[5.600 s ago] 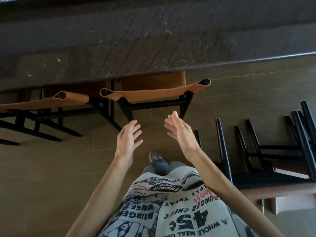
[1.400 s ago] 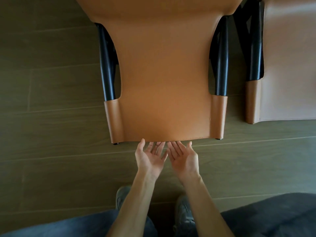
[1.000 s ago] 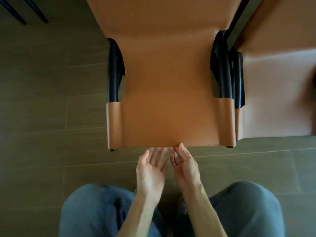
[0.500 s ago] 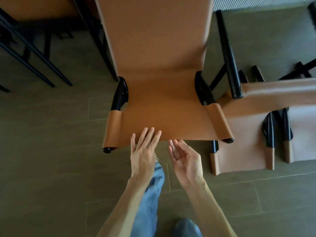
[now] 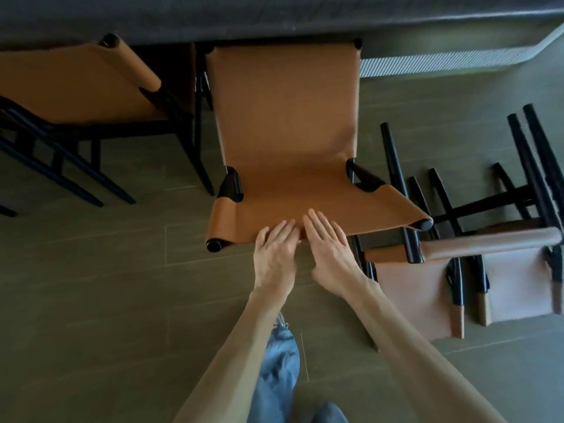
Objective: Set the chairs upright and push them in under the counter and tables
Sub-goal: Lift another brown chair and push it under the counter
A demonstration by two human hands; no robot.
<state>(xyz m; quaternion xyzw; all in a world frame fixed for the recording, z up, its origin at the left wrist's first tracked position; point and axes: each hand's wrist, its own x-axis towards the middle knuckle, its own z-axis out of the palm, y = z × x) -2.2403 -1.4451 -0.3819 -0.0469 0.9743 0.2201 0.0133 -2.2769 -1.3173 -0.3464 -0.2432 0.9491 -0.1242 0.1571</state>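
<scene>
While the upright chair (image 5: 287,132) stands centre with its far end at the desk (image 5: 274,16) edge, I see both grips wide and flat: left hand (image 5: 274,254) and right hand (image 5: 331,251) rest fingers straight on its near edge. Toppled chairs (image 5: 427,294) lie right.

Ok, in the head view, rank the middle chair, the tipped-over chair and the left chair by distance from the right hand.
1. The middle chair: the right hand touches its near edge.
2. The tipped-over chair: on the floor, just to the right.
3. The left chair: far left, at the counter.
</scene>
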